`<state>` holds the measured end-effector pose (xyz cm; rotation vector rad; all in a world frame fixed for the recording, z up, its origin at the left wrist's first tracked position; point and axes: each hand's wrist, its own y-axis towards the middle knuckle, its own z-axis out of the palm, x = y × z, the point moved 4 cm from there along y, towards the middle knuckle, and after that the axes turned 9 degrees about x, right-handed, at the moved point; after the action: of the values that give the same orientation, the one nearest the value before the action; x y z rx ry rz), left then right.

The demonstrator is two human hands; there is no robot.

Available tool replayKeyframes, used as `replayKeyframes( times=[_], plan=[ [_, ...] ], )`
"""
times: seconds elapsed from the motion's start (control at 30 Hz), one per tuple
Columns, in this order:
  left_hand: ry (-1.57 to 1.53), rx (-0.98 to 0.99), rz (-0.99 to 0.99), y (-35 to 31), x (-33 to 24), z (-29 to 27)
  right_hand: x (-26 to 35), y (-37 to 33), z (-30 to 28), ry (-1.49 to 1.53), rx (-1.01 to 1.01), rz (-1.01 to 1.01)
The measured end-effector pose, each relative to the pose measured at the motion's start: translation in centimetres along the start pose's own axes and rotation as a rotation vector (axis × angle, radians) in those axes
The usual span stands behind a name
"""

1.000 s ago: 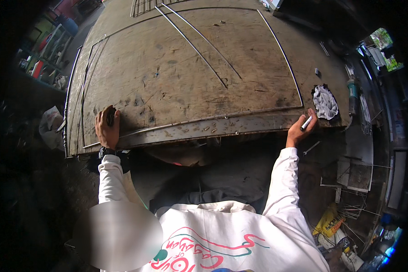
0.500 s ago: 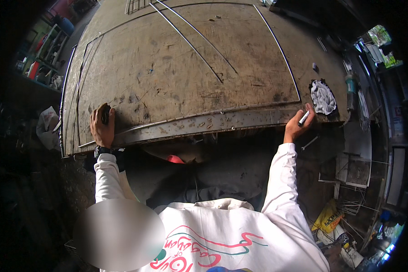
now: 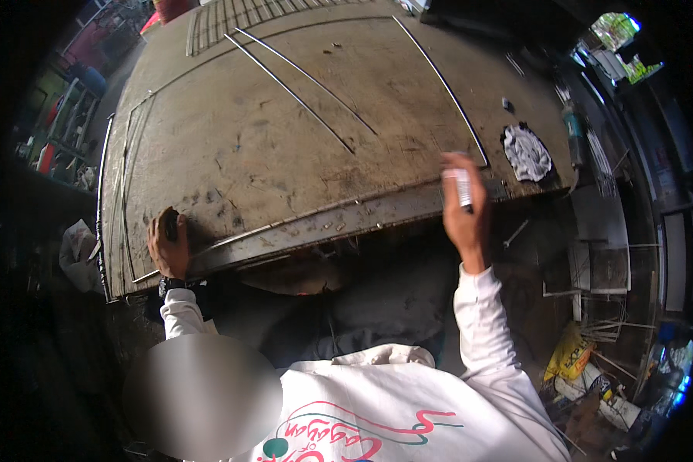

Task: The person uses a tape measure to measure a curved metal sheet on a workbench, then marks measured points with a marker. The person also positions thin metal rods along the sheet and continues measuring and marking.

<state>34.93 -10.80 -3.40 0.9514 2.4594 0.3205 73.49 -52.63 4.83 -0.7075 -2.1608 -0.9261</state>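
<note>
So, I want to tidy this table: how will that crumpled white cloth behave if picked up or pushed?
The cloth will probably hang floppy, given its soft folds. Being a small bundle of fabric, it's likely light. Lying slumped on the table, it would more likely drag and rumple than roll.

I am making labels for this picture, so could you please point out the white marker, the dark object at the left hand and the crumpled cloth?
White marker [image 3: 463, 189], head view: middle of its barrel.
Dark object [image 3: 170, 224], head view: its visible side.
Crumpled cloth [image 3: 527, 155], head view: middle of its folds.
</note>
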Motion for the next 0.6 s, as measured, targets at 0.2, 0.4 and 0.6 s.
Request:
replayKeyframes(
  times=[0.2,0.4,0.6],
  plan=[
    [-0.186,-0.015,-0.041,-2.0,7.1,-1.9,22.0,-4.1,5.4,0.347,0.639,-0.837],
    [-0.116,0.025,0.023,0.1,2.6,0.9,22.4,-3.6,5.7,0.443,0.735,-0.881],
    [-0.088,0.098,-0.064,-0.4,7.8,1.2,22.0,-2.7,7.0,0.557,0.798,-0.874]
  ],
)
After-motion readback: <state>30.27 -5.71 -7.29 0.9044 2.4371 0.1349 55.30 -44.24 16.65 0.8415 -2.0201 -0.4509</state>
